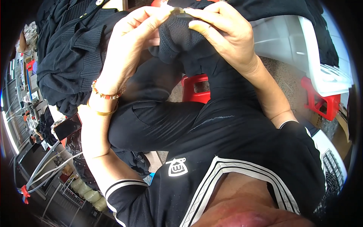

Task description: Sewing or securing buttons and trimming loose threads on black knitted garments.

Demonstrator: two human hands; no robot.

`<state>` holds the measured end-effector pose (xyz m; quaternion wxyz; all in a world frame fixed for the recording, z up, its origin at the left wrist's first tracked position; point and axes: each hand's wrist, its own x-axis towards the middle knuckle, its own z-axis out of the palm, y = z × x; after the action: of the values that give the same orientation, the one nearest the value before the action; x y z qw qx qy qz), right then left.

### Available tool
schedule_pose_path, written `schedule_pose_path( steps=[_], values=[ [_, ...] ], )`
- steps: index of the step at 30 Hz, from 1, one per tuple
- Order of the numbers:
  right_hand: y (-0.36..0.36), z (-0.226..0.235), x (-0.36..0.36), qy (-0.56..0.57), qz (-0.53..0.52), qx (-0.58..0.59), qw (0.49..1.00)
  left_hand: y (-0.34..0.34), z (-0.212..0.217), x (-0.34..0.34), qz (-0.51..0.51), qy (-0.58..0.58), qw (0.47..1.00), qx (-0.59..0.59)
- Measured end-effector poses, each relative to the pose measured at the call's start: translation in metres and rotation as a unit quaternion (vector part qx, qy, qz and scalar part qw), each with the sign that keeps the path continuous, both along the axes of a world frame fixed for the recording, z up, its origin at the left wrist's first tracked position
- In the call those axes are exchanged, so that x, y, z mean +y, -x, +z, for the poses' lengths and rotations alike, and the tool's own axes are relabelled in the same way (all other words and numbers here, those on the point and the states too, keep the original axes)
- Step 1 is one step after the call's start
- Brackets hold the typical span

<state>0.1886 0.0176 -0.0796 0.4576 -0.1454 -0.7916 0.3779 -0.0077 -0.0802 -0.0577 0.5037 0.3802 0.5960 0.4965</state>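
A dark knitted piece (177, 38) is stretched between my two hands at the top middle, above my knees. My left hand (137, 30) pinches its upper edge between thumb and fingers. On the other side, my right hand (228, 34) also pinches that edge, its thumb lower on the knit. A thin, pale, shiny strip shows along the edge between the fingertips; its kind I cannot make out. The rest of the knit hangs down toward my lap.
Dark knitted garments (72, 64) are heaped at the left, a phone (67, 127) below them. At the right, a white plastic tub (310, 49) with dark cloth over its rim stands on a red stool (326, 101). Another red stool (196, 89) shows between my legs.
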Motion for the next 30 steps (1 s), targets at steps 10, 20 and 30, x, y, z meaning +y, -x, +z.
schedule_pose_path(
  steps=[10,20,30],
  values=[
    [0.001,-0.001,0.005,-0.018,0.010,0.025,0.999,0.010,0.004,-0.001,-0.082,-0.016,0.996,-0.028],
    [0.007,-0.047,0.013,0.238,0.109,-0.037,0.965,-0.003,-0.002,0.003,-0.072,-0.044,0.995,0.047],
    [-0.007,0.003,0.020,0.318,0.092,0.002,0.944,0.022,-0.013,0.001,-0.092,0.084,0.990,0.073]
  ],
)
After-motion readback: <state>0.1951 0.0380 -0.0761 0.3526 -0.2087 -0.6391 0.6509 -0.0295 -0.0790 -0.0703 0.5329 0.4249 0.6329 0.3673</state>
